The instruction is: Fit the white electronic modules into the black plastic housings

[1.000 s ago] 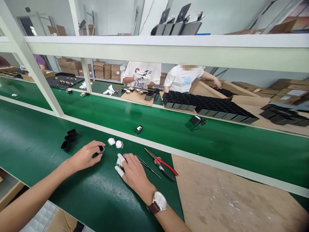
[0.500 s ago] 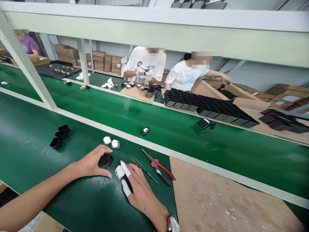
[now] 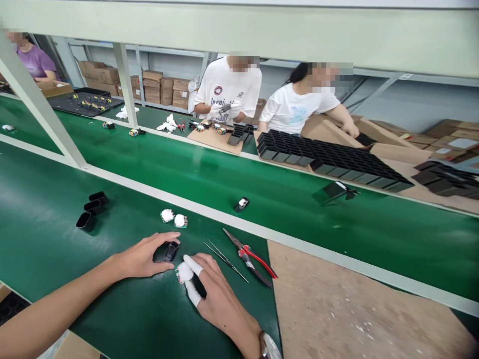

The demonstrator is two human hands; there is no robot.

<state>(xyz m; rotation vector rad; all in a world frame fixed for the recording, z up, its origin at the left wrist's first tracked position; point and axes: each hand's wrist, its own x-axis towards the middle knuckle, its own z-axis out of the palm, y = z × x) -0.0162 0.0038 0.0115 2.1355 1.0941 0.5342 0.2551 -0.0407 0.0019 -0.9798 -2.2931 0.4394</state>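
My left hand point(image 3: 144, 257) rests on the green mat with thumb and fingers curled round a small black plastic housing point(image 3: 171, 251). My right hand point(image 3: 209, 289), with white cots on two fingertips, pinches a small white-topped circuit part point(image 3: 182, 272) right beside that housing. Two more white-topped parts point(image 3: 174, 218) lie just beyond my hands. Three empty black housings point(image 3: 91, 210) sit further left on the mat.
Tweezers point(image 3: 224, 260) and red-handled cutters point(image 3: 250, 257) lie right of my hands, beside a brown board point(image 3: 355, 309). A black unit point(image 3: 242, 204) rides the far green belt. Across it two people work by black trays point(image 3: 329, 162); a third person sits far left.
My left hand has drawn the black housing towards me. My right hand has brought the white-topped part up next to it. The camera has tilted down, and the unit on the belt has shifted right.
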